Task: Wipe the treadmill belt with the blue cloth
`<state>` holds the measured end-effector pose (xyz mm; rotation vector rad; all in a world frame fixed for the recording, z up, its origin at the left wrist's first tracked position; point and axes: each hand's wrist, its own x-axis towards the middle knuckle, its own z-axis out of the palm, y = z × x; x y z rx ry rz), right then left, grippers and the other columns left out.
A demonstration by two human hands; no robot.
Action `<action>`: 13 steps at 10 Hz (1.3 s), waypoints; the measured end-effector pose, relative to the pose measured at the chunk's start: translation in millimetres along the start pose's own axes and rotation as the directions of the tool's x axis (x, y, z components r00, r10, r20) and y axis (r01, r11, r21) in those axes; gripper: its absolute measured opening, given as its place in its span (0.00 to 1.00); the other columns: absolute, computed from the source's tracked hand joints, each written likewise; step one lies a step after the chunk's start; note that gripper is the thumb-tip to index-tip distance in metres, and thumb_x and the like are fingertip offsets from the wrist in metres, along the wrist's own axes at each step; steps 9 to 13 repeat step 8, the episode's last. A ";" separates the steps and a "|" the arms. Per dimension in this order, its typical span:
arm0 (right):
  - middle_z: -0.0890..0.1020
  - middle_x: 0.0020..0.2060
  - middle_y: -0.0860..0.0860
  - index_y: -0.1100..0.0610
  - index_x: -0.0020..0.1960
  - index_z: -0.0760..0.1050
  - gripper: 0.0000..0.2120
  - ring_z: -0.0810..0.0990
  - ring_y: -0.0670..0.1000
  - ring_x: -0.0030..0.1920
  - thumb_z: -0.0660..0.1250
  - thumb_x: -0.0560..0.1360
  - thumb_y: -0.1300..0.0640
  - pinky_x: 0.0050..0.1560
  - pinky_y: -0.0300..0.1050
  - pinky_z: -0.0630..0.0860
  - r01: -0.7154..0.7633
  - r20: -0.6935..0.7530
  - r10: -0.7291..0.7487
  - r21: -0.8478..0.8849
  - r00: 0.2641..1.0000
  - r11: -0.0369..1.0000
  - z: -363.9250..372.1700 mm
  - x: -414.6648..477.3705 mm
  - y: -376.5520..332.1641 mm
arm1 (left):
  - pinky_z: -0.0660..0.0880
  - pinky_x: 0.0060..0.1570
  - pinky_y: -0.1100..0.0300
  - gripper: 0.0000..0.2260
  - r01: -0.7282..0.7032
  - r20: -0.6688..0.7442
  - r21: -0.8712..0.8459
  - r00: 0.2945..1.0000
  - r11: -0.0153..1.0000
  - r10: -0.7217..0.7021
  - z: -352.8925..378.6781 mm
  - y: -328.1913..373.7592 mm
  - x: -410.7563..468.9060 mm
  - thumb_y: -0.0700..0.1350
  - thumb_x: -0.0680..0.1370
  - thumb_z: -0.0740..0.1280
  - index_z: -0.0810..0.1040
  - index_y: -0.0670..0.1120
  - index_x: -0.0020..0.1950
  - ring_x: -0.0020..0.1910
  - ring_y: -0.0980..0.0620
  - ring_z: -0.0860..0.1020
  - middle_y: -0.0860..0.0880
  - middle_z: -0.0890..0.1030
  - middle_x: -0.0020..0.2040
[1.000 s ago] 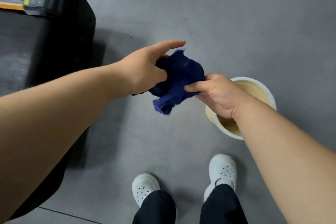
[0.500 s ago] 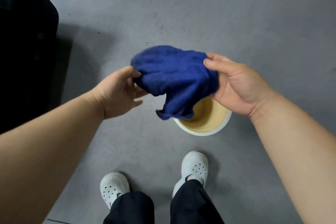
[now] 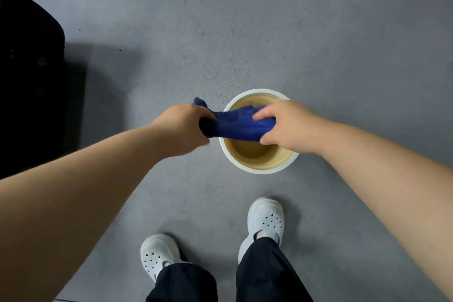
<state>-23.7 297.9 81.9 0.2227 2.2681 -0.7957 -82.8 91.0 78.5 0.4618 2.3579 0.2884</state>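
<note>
Blue cloth [image 3: 235, 125]: 1 pc, bunched into a thick roll, stretched betw. both hands over the far-left part of the bowl as seen from above; contact w/ rim could not be told. R fingers [image 3: 263, 113] were curled over its right end, thumb beneath, so the right hand [image 3: 286, 127] gripped it. L fingers were wrapped round the other end, mostly hidden behind the left hand [image 3: 180, 127], slightly blurred; a small cloth tip stuck out past the knuckles. Forearms bare. Bowl [image 3: 257, 171]: round, white rim, tan inside, stood on grey floor [image 3: 318, 32]. White clogs [image 3: 266, 218]: 2 pcs, perforated, w/ dark trousers [image 3: 267, 274], bottom edge. Black bulk [image 3: 27, 81]: L edge, well apart from cloth; too dark for detail.
</note>
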 end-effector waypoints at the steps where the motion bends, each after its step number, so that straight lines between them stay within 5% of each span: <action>1: 0.75 0.54 0.49 0.50 0.48 0.81 0.08 0.68 0.53 0.59 0.65 0.74 0.50 0.58 0.47 0.70 0.028 -0.093 -0.044 -0.162 0.995 0.986 2.5 0.0 3.9 | 0.67 0.39 0.61 0.07 0.013 -0.179 -0.090 0.983 0.996 -0.029 -3.1 -6.3 0.2 0.44 0.74 0.65 0.81 0.52 0.48 0.48 0.52 0.72 0.53 0.75 0.51; 2: 0.82 0.44 0.50 0.58 0.43 0.80 0.11 0.78 0.50 0.47 0.67 0.73 0.50 0.53 0.48 0.73 0.009 -0.154 0.067 0.447 0.986 0.894 7.5 6.0 8.8 | 0.69 0.40 0.64 0.05 0.116 -0.159 -0.551 0.957 0.826 -0.241 2.4 -7.0 -0.6 0.45 0.75 0.64 0.79 0.51 0.46 0.48 0.56 0.72 0.57 0.73 0.54; 3: 0.85 0.48 0.53 0.56 0.51 0.80 0.08 0.82 0.54 0.51 0.70 0.73 0.55 0.58 0.51 0.76 -0.028 -0.063 0.155 0.851 0.986 0.524 21.1 11.4 14.2 | 0.72 0.44 0.64 0.06 0.175 -0.022 -0.803 0.947 0.569 -0.321 17.9 -12.6 0.4 0.46 0.76 0.62 0.79 0.52 0.45 0.45 0.53 0.78 0.51 0.81 0.45; 4: 0.82 0.53 0.54 0.54 0.62 0.73 0.21 0.82 0.54 0.53 0.70 0.71 0.66 0.55 0.54 0.78 -0.112 0.025 0.230 0.921 0.973 0.373 40.8 24.0 26.0 | 0.79 0.50 0.51 0.05 0.203 0.029 -0.882 0.925 0.426 -0.380 39.1 -22.4 6.1 0.47 0.78 0.62 0.77 0.54 0.50 0.46 0.48 0.82 0.49 0.82 0.46; 5: 0.82 0.52 0.53 0.53 0.64 0.72 0.23 0.82 0.54 0.51 0.71 0.71 0.66 0.54 0.56 0.79 -0.147 -0.033 0.337 0.856 0.941 0.496 62.8 42.1 34.2 | 0.80 0.50 0.50 0.05 0.217 0.003 -0.858 0.909 0.467 -0.417 69.7 -32.8 15.4 0.47 0.79 0.62 0.75 0.57 0.48 0.48 0.48 0.80 0.53 0.80 0.46; 6: 0.81 0.49 0.50 0.51 0.56 0.72 0.16 0.80 0.53 0.50 0.70 0.71 0.63 0.55 0.54 0.78 -0.179 -0.108 0.417 0.787 0.902 0.591 79.5 59.6 45.8 | 0.78 0.53 0.48 0.09 0.235 0.015 -0.822 0.919 0.519 -0.393 97.6 -39.2 27.5 0.46 0.79 0.61 0.74 0.55 0.58 0.50 0.47 0.79 0.53 0.79 0.47; 7: 0.81 0.49 0.51 0.53 0.55 0.74 0.13 0.80 0.55 0.49 0.70 0.71 0.62 0.54 0.55 0.79 -0.248 -0.126 0.469 0.715 0.874 0.654 98.6 81.0 65.9 | 0.79 0.43 0.55 0.14 0.288 0.049 -0.808 0.902 0.514 -0.429 119.0 -44.9 43.4 0.43 0.79 0.60 0.71 0.55 0.63 0.46 0.49 0.80 0.50 0.80 0.50; 8: 0.78 0.57 0.49 0.52 0.65 0.72 0.22 0.78 0.54 0.53 0.70 0.72 0.60 0.52 0.47 0.75 -0.280 -0.151 0.468 0.630 0.871 0.724 108.7 88.4 75.8 | 0.70 0.31 0.64 0.16 0.296 0.025 -0.817 0.875 0.495 -0.483 123.0 -45.1 54.7 0.43 0.79 0.61 0.69 0.54 0.66 0.38 0.56 0.76 0.55 0.78 0.45; 13: 0.78 0.57 0.49 0.52 0.65 0.72 0.22 0.78 0.54 0.53 0.70 0.72 0.60 0.52 0.47 0.75 -0.280 -0.151 0.468 0.630 0.871 0.724 108.7 88.4 75.8 | 0.70 0.31 0.64 0.16 0.296 0.025 -0.817 0.875 0.495 -0.483 123.0 -45.1 54.7 0.43 0.79 0.61 0.69 0.54 0.66 0.38 0.56 0.76 0.55 0.78 0.45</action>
